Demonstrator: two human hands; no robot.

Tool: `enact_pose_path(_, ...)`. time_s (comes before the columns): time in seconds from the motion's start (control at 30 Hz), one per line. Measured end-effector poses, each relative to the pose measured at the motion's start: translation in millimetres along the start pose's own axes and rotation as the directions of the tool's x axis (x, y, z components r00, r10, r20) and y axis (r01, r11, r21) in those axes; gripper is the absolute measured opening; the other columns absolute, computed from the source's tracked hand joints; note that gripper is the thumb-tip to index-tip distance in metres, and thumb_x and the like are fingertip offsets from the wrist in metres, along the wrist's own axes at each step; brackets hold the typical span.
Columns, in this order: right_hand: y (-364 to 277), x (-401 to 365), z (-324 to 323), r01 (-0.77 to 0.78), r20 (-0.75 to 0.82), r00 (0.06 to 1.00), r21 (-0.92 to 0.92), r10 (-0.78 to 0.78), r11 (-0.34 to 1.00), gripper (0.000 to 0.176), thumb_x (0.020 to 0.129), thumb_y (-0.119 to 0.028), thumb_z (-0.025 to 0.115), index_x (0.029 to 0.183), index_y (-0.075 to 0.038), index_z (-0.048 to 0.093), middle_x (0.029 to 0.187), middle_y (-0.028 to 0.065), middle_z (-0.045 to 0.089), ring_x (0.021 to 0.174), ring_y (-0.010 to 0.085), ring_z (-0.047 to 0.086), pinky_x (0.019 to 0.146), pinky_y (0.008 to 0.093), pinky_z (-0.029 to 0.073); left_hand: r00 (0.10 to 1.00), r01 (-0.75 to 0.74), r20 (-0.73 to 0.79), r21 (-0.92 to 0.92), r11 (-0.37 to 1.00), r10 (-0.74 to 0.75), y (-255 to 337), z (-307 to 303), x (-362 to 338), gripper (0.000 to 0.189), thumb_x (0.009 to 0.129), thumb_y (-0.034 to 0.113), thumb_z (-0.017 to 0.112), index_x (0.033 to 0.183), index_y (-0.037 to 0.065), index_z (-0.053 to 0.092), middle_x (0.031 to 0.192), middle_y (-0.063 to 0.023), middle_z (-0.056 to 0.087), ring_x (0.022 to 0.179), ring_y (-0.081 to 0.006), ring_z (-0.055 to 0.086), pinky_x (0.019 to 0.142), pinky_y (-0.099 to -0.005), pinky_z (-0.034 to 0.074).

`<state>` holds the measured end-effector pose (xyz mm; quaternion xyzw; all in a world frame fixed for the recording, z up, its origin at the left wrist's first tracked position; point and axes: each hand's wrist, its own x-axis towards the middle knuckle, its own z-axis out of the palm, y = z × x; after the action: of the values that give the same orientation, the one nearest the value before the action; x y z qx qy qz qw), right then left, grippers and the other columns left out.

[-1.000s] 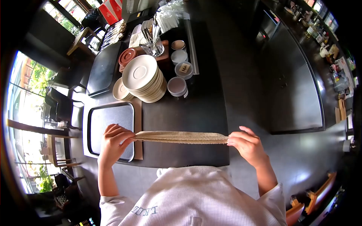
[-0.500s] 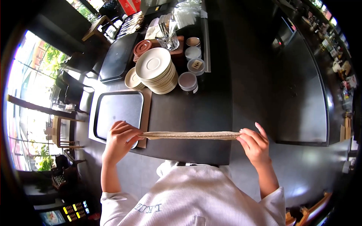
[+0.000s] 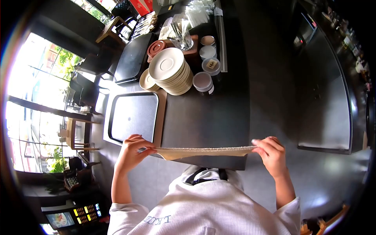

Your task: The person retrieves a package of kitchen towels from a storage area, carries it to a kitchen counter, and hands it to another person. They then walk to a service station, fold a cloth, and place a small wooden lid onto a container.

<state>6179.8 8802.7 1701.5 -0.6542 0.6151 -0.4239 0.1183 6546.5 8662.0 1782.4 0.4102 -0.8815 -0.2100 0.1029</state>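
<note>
A beige cloth (image 3: 203, 152) is stretched straight between my two hands, in front of my body and over the near edge of the dark counter. My left hand (image 3: 133, 152) pinches its left end, close to the lower right corner of a black tray (image 3: 133, 117). At the other end, my right hand (image 3: 271, 152) pinches the cloth between thumb and fingers. Seen almost edge-on, the cloth shows a ribbed upper edge, and a little of its face hangs below.
Stacked cream saucers (image 3: 168, 70) stand at the counter's middle, beside several lidded tubs (image 3: 203, 81). Behind them are a glass of cutlery (image 3: 183, 39) and a dark tray stack (image 3: 133, 58). A dark cabinet (image 3: 325, 98) stands to the right, across a floor gap.
Both hands have come slightly lower and nearer my body with the cloth. More of the cloth's face now hangs below its top edge. The view has shifted a little.
</note>
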Motion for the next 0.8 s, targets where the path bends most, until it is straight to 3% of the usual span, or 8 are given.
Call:
enact_pose_path(0.1,10.4,6.6,18.3,-0.048,0.094,0.995,0.048,0.043,0.998,0.015,0.066,-0.001,0.073,0.079,-0.004,0.066,0.071,0.0048,0.061,0.065,0.0212,0.061,0.063,0.0317,0.050,1.000,-0.006,0.025,-0.010,1.000,0.007,-27.6,11.8,9.4,0.009,0.069,0.012,0.075,0.072,0.007,0.067,0.068,-0.0038,0.065,0.063,-0.0205,0.059,0.069,-0.0323,0.045)
enact_pose_path(0.17,18.7,16.3,34.8,-0.106,0.076,0.992,0.084,0.100,0.991,0.010,0.068,-0.002,0.071,0.077,-0.004,0.066,0.072,0.0062,0.062,0.067,0.0219,0.062,0.057,0.0297,0.050,0.996,-0.030,-0.081,0.031,0.999,0.033,-50.4,26.6,24.1,0.009,0.070,0.011,0.074,0.071,0.007,0.066,0.069,-0.0039,0.065,0.065,-0.0214,0.059,0.080,-0.0346,0.044)
enact_pose_path(0.23,21.0,29.8,43.4,-0.030,-0.014,0.999,0.021,0.030,0.999,0.011,0.069,0.000,0.070,0.078,-0.005,0.065,0.073,0.0047,0.061,0.069,0.0206,0.062,0.057,0.0300,0.051,0.984,-0.028,-0.175,0.057,0.998,0.038,-63.7,29.9,36.3,0.009,0.070,0.009,0.072,0.073,0.008,0.064,0.078,-0.0019,0.067,0.075,-0.0197,0.061,0.091,-0.0396,0.039)
enact_pose_path(0.33,17.1,40.9,48.4,0.134,-0.084,0.986,-0.139,-0.146,0.981,0.012,0.068,0.002,0.068,0.078,-0.005,0.064,0.077,0.0035,0.061,0.073,0.0194,0.061,0.057,0.0298,0.051,0.918,-0.158,-0.314,0.275,0.948,0.244,-68.4,35.0,39.3,0.011,0.069,0.006,0.070,0.074,0.011,0.062,0.091,0.0016,0.066,0.085,-0.0177,0.060,0.093,-0.0433,0.038)
enact_pose_path(0.47,33.5,15.0,75.8,0.232,-0.011,0.968,-0.322,-0.249,0.918,0.012,0.068,0.002,0.064,0.078,-0.004,0.062,0.084,0.0026,0.061,0.076,0.0183,0.060,0.057,0.0294,0.052,0.900,-0.267,-0.234,0.372,0.889,0.368,-107.4,94.5,16.9,0.015,0.066,0.007,0.067,0.078,0.013,0.063,0.098,0.0042,0.063,0.093,-0.0151,0.057,0.094,-0.0423,0.036)
enact_pose_path(0.6,57.7,-35.3,108.8,0.265,0.212,0.957,-0.353,-0.199,0.897,0.015,0.067,-0.001,0.062,0.082,-0.004,0.062,0.088,0.0018,0.060,0.080,0.0161,0.059,0.060,0.0262,0.051,0.901,-0.399,-0.027,0.339,0.852,0.433,-143.3,161.1,-14.5,0.013,0.072,0.013,0.061,0.084,0.011,0.065,0.098,0.0008,0.063,0.096,-0.0174,0.057,0.089,-0.0380,0.040)
enact_pose_path(0.67,53.5,-49.5,112.4,0.243,0.216,0.961,-0.363,-0.172,0.899,0.013,0.067,-0.002,0.062,0.080,-0.005,0.062,0.085,0.0013,0.059,0.081,0.0157,0.059,0.062,0.0267,0.051,0.939,-0.329,-0.042,0.182,0.927,0.341,-139.3,160.2,-21.3,0.014,0.070,0.012,0.063,0.084,0.011,0.065,0.098,0.0009,0.063,0.096,-0.0169,0.057,0.091,-0.0381,0.041)
enact_pose_path(0.8,44.9,-67.4,115.8,0.165,0.176,0.979,-0.350,-0.108,0.922,0.012,0.069,-0.004,0.064,0.080,-0.006,0.062,0.083,0.0011,0.059,0.082,0.0181,0.058,0.065,0.0309,0.050,0.921,-0.387,0.090,0.126,0.913,0.378,-141.0,154.2,-28.4,0.012,0.073,0.018,0.067,0.083,0.011,0.066,0.100,0.0027,0.062,0.100,-0.0149,0.055,0.096,-0.0418,0.036)
